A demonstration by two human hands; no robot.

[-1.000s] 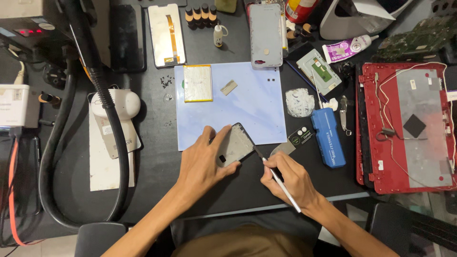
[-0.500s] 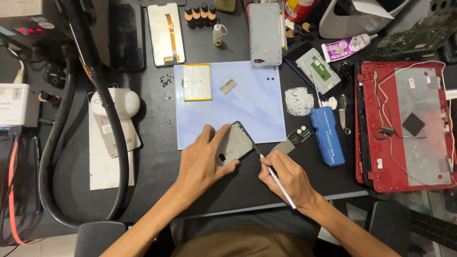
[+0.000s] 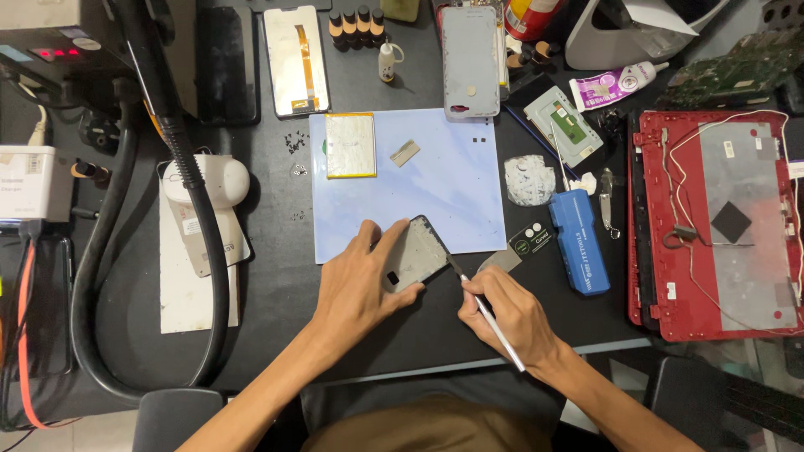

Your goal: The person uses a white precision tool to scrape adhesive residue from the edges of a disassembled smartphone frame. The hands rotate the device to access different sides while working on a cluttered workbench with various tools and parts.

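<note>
My left hand (image 3: 362,289) presses down on a grey phone frame (image 3: 416,252) that lies tilted at the near edge of a pale blue work mat (image 3: 435,188). My right hand (image 3: 515,316) grips a thin white-handled tool (image 3: 492,319) like a pen, its dark tip touching the frame's right edge. A flat battery (image 3: 350,145) and a small metal blade (image 3: 405,153) lie on the far part of the mat.
A red laptop shell (image 3: 720,222) lies open at right, a blue tool (image 3: 579,240) beside the mat. A thick black hose (image 3: 197,218) curves down the left over a white device (image 3: 205,180). Phone screens (image 3: 295,59), a grey back cover (image 3: 470,50) and small bottles (image 3: 356,25) line the back.
Both hands stay almost in place on the phone frame. The tool tip has shifted slightly along the frame's right edge.
</note>
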